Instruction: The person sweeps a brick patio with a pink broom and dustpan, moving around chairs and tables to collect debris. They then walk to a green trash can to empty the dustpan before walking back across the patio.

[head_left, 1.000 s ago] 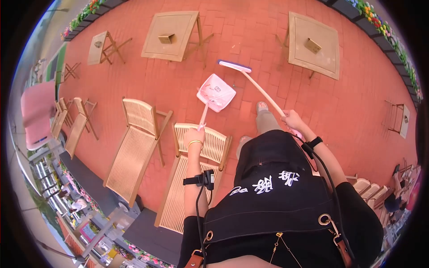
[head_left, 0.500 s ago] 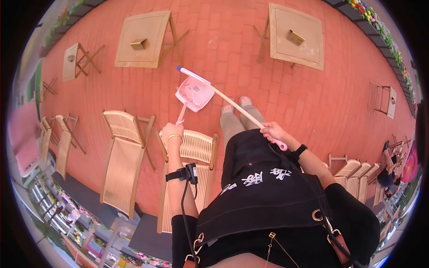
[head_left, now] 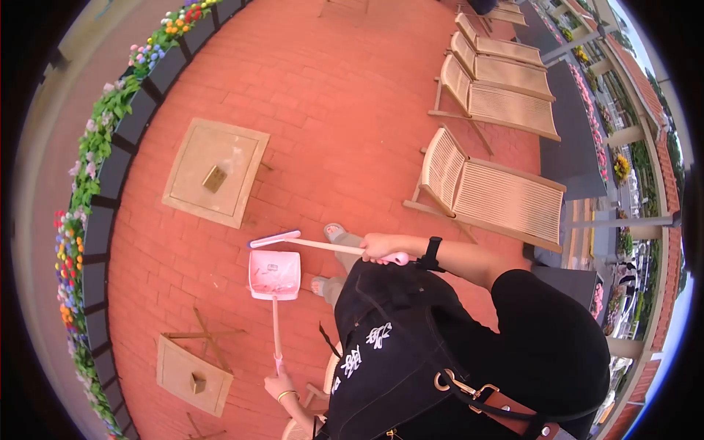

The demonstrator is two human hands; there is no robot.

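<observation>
My left hand (head_left: 279, 384), with a gold bangle at the wrist, is closed around the end of the long handle of a pink dustpan (head_left: 275, 274). Small bits of debris lie in the pan, which is low over the red brick floor. My right hand (head_left: 377, 248) grips the pale stick of a broom (head_left: 323, 246) close to its pink end. The broom's pink and purple head is just beyond the pan's far edge. Sandalled feet (head_left: 334, 232) stand to the right of the pan.
A square wooden table (head_left: 196, 158) with a small sign on it stands ahead, and another table (head_left: 189, 363) is at lower left. Wooden folding chairs (head_left: 506, 194) line the right. A flower-topped planter fence (head_left: 117, 158) curves along the left.
My body and view have turned, bringing the flower fence to the left and the chairs to the right. Both hands keep hold of the dustpan and broom; the broom head has moved off the pan.
</observation>
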